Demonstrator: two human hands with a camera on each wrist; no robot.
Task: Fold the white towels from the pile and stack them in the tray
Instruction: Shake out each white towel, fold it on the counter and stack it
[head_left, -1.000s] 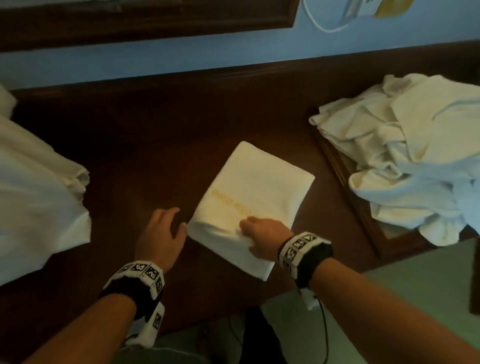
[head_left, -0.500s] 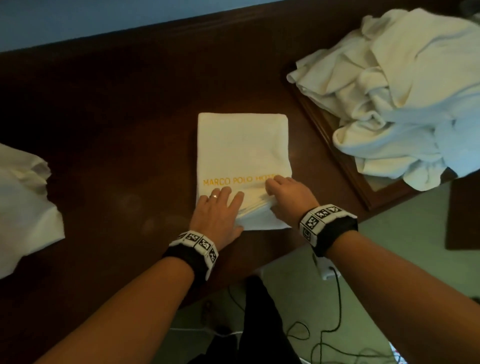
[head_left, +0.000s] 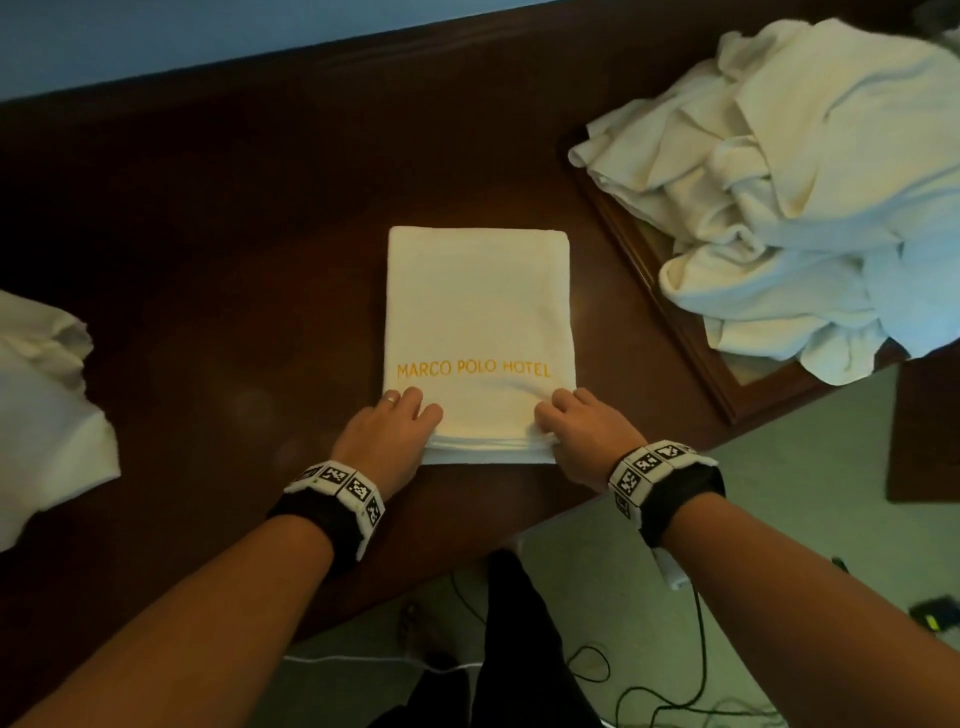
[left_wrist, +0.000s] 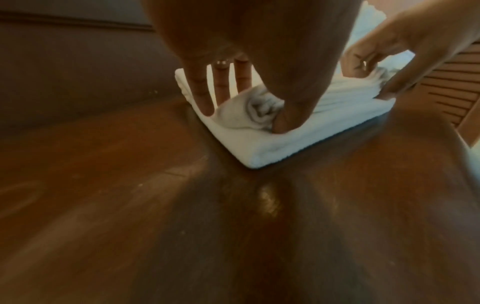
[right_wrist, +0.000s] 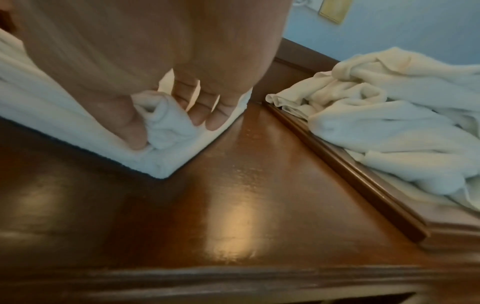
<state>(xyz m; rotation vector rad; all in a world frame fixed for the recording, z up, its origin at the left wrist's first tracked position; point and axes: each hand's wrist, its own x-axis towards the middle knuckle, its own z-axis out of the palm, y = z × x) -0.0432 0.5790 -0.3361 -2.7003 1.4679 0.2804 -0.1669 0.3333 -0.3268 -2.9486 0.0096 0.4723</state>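
A folded white towel (head_left: 478, 312) with yellow "MARCO POLO HOTEL" lettering lies flat on the dark wooden table (head_left: 234, 260), its near edge towards me. My left hand (head_left: 395, 426) pinches the upper layers at the near left corner, thumb under them and fingers on top, as the left wrist view shows on the towel (left_wrist: 259, 139). My right hand (head_left: 571, 421) pinches the near right corner the same way, bunching the towel (right_wrist: 168, 127). A loose pile of white towels (head_left: 810, 197) fills the wooden tray (head_left: 691, 338) at the right.
More white cloth (head_left: 47, 405) lies at the table's left edge. The table's front edge (right_wrist: 233, 273) runs just below my wrists. Cables (head_left: 649, 691) trail on the green floor below. A raised wooden ledge and a blue wall back the table.
The towel has been turned square to me. My left hand slid from flat on top to the near left corner and now pinches it; the right hand has kept its corner.
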